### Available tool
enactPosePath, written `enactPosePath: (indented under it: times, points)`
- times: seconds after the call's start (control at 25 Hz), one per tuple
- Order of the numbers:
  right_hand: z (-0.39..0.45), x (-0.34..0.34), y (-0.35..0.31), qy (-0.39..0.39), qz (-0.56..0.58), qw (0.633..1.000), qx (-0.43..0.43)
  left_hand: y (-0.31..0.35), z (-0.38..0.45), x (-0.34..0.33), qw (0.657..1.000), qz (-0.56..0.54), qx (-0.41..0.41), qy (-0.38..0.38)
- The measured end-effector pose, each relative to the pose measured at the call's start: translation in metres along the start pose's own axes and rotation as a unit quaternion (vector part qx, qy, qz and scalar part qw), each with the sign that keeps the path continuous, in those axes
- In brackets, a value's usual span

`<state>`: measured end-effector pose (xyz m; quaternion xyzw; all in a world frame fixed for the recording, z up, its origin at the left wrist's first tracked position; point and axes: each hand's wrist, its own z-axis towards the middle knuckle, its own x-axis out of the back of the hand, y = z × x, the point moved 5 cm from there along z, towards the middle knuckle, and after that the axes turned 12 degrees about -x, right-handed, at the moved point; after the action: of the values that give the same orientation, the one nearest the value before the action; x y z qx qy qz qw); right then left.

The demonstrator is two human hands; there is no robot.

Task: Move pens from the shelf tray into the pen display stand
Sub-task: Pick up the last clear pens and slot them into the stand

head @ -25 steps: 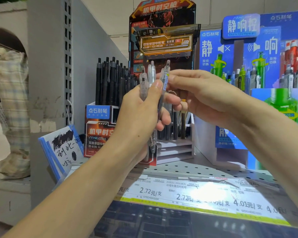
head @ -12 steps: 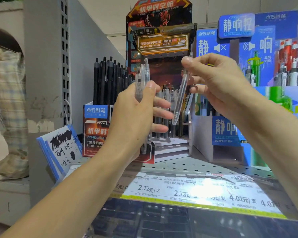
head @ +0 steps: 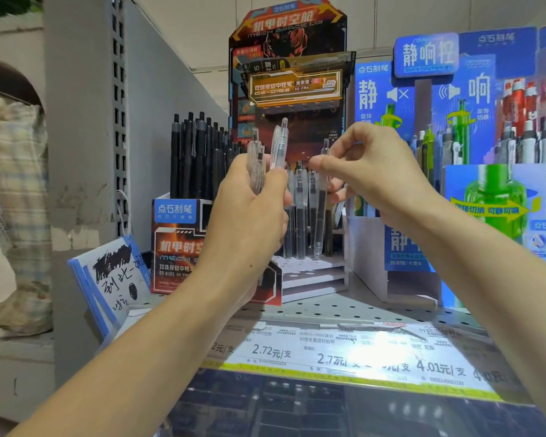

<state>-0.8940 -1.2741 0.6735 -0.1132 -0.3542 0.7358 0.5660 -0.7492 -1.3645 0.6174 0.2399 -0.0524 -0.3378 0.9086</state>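
Left hand: the left hand is wrapped around a bunch of clear plastic pens, thumb clamped across the front, tops fanning up toward 12 o'clock.

Right hand: the right hand pinches one clear-barrelled pen with dark ink near its top between thumb and fingertips. The other fingers are loosely curled and hold nothing.

Where that pen is: hanging close to upright, tip down at 6 o'clock, right at the white stepped pen display stand with rows of holes. Honestly can't tell from here whether the tip is in a hole yet or just above it, since the pens already standing there crowd the view.

Stand so far: a handful of matching clear pens stand in the back row; the front steps show open holes.

Shelf tray: not visible from where I'm standing, so no idea how many are left.

Neighbours: a block of black pens at 9 o'clock of the stand, a blue and green pen display at 3 o'clock.

What could go wrong: the pen is held up high, so the tip can swing, miss the hole and skid across the step, or knock the standing pens over like dominoes. Also that left bunch is fanned out, and a looser thumb could drop one onto the perforated metal shelf.
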Motion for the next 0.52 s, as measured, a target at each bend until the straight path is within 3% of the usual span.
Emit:
enactPosePath:
  times: [0.52]
  points:
    - [-0.0017, -0.0072, 0.0038, -0.038, -0.025, 0.999, -0.018, 0.0017, 0.0004, 0.0003, 0.999, 0.005, -0.035, -0.017]
